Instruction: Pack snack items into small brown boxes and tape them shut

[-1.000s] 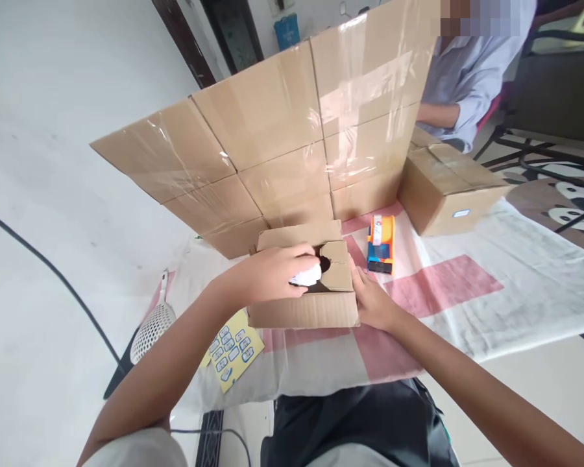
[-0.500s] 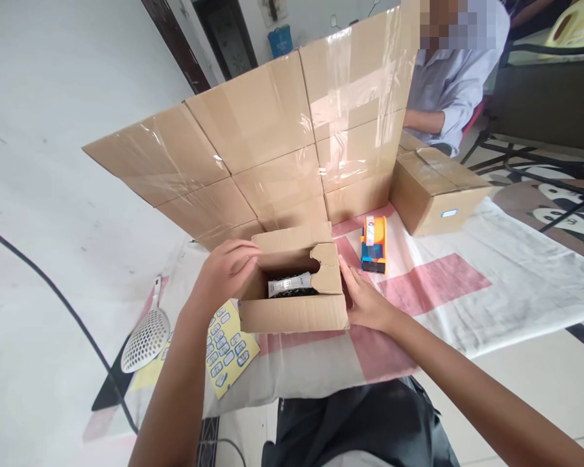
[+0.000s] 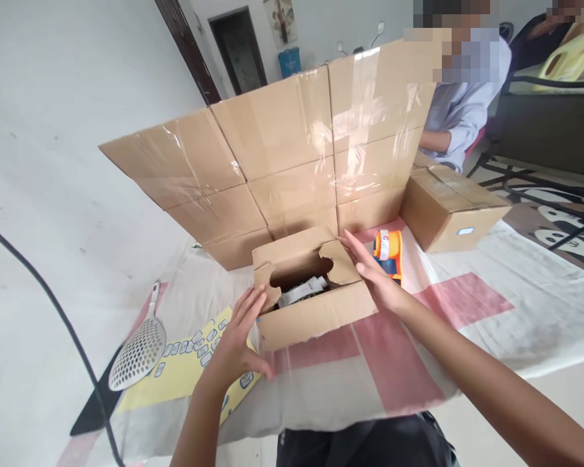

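A small open cardboard box (image 3: pixel 316 314) sits on the cloth-covered table in front of me, with a white and dark packet (image 3: pixel 302 291) lying inside. My left hand (image 3: pixel 238 334) is flat and open against the box's left side flap. On the other side, my right hand (image 3: pixel 370 269) rests with fingers stretched against the right flap. An orange and blue tape dispenser (image 3: pixel 388 251) stands just beyond my right hand.
A tall screen of taped cardboard panels (image 3: pixel 282 155) stands behind the box. A closed cardboard box (image 3: pixel 450 207) lies at the right. A yellow sticker sheet (image 3: pixel 194 366) and a white perforated scoop (image 3: pixel 139 350) lie at the left. Another person in a light shirt (image 3: pixel 460 110) sits behind.
My left hand put the white packet into the box, pulled out and now lies flat against the left flap. My right hand has slid up along the right flap.
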`<action>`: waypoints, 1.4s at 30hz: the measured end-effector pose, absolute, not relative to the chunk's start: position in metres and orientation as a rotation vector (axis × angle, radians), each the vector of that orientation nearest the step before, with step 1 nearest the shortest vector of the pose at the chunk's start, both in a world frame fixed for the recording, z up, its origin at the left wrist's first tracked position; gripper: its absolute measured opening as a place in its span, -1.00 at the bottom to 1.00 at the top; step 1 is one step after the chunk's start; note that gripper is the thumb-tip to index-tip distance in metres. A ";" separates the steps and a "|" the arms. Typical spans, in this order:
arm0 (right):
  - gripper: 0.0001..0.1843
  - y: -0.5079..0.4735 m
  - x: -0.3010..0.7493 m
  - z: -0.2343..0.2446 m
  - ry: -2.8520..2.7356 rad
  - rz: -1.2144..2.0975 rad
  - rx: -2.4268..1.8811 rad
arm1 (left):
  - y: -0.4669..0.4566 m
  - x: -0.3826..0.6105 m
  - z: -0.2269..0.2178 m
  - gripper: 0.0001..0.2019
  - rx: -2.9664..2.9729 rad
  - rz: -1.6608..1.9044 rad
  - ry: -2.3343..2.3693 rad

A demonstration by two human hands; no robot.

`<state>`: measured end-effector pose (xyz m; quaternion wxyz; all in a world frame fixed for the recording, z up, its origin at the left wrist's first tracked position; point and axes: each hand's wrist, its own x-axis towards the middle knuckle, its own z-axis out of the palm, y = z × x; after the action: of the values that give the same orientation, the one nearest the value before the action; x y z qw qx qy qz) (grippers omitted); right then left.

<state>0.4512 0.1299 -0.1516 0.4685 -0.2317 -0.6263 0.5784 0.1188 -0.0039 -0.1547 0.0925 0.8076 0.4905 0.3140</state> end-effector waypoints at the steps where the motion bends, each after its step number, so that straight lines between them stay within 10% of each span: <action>1: -0.21 0.135 0.447 -0.149 -1.523 1.380 -0.581 | -0.002 0.121 -0.151 0.23 2.462 0.915 1.470; 8: -0.11 0.140 0.441 -0.156 -1.492 1.223 -0.624 | -0.002 0.137 -0.145 -0.71 2.356 1.200 1.515; 19: -0.49 0.136 0.458 -0.159 -1.596 1.160 -0.471 | 0.005 0.183 -0.148 -0.32 1.806 1.640 1.970; 26: -0.49 0.133 0.453 -0.157 -1.554 1.217 -0.407 | 0.015 0.223 -0.126 -0.70 2.761 1.312 1.846; 34: -0.80 0.155 0.499 -0.141 -1.087 0.417 -0.975 | 0.014 0.230 -0.147 -0.65 2.658 1.298 1.979; 42: -0.65 0.173 0.533 -0.197 -1.079 0.643 -1.349 | 0.014 0.249 -0.147 -0.65 2.539 1.321 2.084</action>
<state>0.5333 0.1734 -0.1965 0.6046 -0.5829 -0.4662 0.2779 0.2494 0.0137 -0.1475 -0.1981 0.7030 0.5769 0.3657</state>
